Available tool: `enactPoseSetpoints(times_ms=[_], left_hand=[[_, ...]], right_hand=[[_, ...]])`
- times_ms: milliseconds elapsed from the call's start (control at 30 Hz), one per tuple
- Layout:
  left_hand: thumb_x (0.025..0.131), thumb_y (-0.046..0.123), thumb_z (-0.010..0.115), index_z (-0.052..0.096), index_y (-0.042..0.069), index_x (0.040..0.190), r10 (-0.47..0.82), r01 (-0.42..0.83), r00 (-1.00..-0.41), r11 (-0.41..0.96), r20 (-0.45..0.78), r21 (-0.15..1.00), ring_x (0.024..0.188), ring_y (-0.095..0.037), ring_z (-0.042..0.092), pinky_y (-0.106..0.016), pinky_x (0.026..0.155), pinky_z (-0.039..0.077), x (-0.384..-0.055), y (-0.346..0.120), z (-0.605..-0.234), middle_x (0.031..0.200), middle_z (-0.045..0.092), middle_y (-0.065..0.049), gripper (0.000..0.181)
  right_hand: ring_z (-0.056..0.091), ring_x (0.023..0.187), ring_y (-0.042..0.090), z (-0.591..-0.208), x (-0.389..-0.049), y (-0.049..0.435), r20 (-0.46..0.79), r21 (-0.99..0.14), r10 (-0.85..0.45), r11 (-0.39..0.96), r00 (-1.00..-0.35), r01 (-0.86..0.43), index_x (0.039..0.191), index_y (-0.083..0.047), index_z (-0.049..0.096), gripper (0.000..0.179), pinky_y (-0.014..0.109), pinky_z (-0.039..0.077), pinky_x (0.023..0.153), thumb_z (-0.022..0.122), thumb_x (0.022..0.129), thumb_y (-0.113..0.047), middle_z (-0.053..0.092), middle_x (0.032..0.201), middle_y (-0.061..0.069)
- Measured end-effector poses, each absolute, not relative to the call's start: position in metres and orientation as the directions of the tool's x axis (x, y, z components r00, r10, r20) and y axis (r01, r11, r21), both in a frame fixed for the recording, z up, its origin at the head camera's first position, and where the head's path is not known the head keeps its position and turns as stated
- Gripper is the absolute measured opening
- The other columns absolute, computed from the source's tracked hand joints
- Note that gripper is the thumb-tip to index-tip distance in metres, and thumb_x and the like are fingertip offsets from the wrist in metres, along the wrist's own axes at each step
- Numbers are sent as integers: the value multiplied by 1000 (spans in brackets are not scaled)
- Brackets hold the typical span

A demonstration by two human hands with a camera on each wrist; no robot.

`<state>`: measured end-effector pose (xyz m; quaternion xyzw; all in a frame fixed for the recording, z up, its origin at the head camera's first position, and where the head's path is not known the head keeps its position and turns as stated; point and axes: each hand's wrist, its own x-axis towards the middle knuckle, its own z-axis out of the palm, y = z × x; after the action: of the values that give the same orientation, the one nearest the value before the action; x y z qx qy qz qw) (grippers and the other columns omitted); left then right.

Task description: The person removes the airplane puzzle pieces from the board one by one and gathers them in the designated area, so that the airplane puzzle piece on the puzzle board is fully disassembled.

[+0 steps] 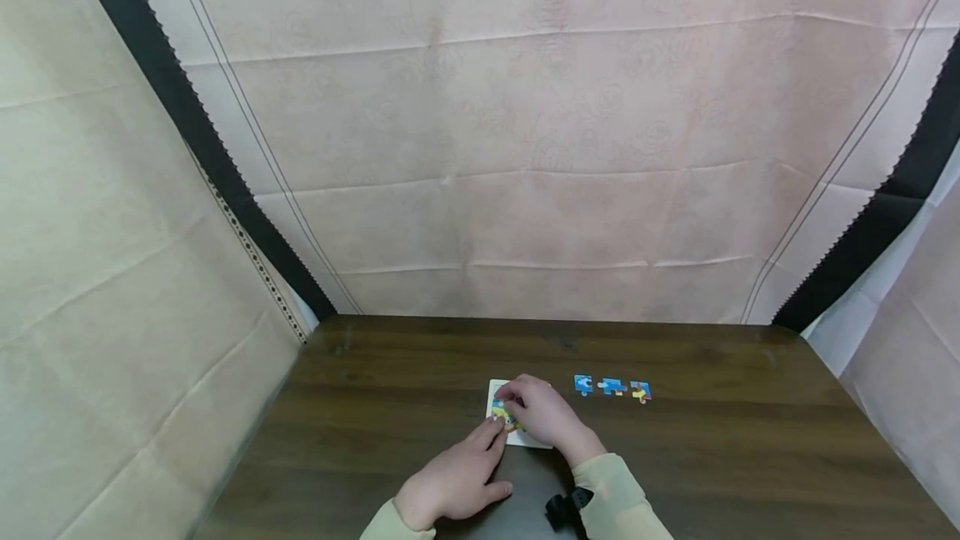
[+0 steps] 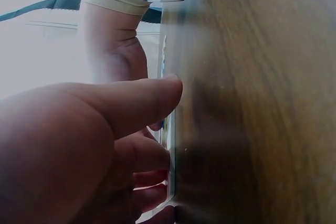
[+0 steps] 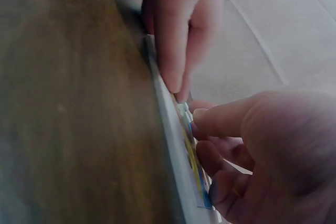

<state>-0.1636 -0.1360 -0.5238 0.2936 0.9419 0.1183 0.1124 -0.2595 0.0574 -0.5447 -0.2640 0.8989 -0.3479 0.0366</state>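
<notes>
A white-edged jigsaw board (image 1: 531, 440) with a colourful picture lies flat on the table. My left hand (image 1: 459, 477) reaches in from the lower left, fairly straight fingers resting on the board's near left side. Over the picture is my right hand (image 1: 543, 413), its fingers curled. In the right wrist view the right thumb and fingers (image 3: 223, 121) pinch a small puzzle piece (image 3: 195, 130) at the board's surface; most of it is hidden by the fingers. To the right lie three loose puzzle pieces, a left one (image 1: 583, 384), a middle one (image 1: 612, 387) and a right one (image 1: 641, 391).
The dark wooden table (image 1: 712, 440) runs back to a pale cloth wall (image 1: 525, 148). More cloth hangs at the left and right sides, with black strips along the corners. A black device (image 1: 564, 510) sits at the right wrist.
</notes>
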Motion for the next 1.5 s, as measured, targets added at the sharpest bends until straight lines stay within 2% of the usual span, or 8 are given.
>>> enactPoseSetpoints(times_ms=[100,533,933,1200,1500], left_hand=[[106,45,64,38,-4,163,586,536,-800,795,-129,284,160,-30,28,-36,122,37,-162,-135,-523,172,30,-17,79],[106,44,66,36,-5,164,599,548,-788,787,-139,283,160,-30,27,-37,123,36,-162,-132,-519,173,28,-17,82],[105,45,65,37,-5,163,596,548,-790,790,-140,275,160,-31,27,-37,123,35,-162,-133,-518,172,29,-16,81],[105,45,66,41,-5,161,594,554,-796,792,-117,256,157,-31,32,-38,122,37,-162,-133,-518,170,34,-15,79],[106,47,64,41,-3,162,580,534,-802,803,-143,265,157,-31,32,-40,122,37,-164,-133,-518,171,33,-14,79]], right_hand=[[60,87,12,-545,-259,57,117,-620,-503,637,-856,-458,116,-13,81,16,40,58,84,74,102,-11,69,105,-3],[61,89,14,-545,-257,58,104,-604,-494,658,-863,-450,119,-12,80,20,42,58,86,73,101,-8,68,105,0],[61,89,15,-546,-258,55,93,-626,-489,649,-867,-433,123,-13,79,24,43,58,86,74,101,-7,65,107,-1],[62,92,16,-546,-258,56,92,-636,-492,640,-866,-431,123,-14,79,24,46,58,87,73,102,-7,66,109,0],[61,92,14,-550,-263,57,102,-651,-488,626,-867,-429,122,-18,78,22,45,56,87,71,103,-8,66,107,-3]])
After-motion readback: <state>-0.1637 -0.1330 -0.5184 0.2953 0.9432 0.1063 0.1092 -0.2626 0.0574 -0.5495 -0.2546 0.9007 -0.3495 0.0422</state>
